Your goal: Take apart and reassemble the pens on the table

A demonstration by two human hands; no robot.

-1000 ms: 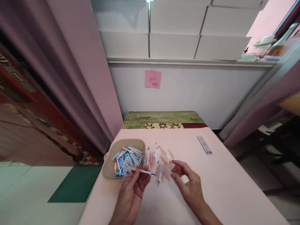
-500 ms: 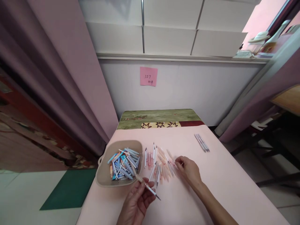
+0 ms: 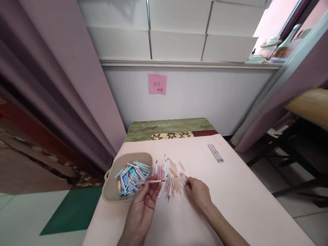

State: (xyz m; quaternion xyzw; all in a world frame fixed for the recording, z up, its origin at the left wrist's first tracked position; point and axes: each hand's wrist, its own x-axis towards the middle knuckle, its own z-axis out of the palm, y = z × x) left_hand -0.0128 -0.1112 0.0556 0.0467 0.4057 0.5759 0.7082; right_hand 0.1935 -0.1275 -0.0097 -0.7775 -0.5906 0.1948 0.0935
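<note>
My left hand (image 3: 144, 202) is just right of the bin's near edge, palm turned up. Its thumb and fingertips pinch a white pen refill (image 3: 159, 181) with a dark tip pointing right; a pale piece shows at its other end. My right hand (image 3: 200, 194) is low over the right side of the loose pen parts, fingertips closed on a clear pen barrel (image 3: 185, 177) with a reddish section; the fingers partly hide it. Between the hands lie several translucent pinkish barrels (image 3: 177, 187) and white refills (image 3: 170, 193) with dark tips.
A beige bin (image 3: 109, 182) at the left holds many blue, orange and white pen parts (image 3: 133, 176). Several finished-looking pens (image 3: 215, 153) lie side by side at the right. The pink-covered table (image 3: 225, 205) meets a green patterned strip (image 3: 169, 125) by the wall.
My right hand has moved from hovering with fingers apart down to the barrels and closed there. My left hand has turned the refill from slanting down to nearly level.
</note>
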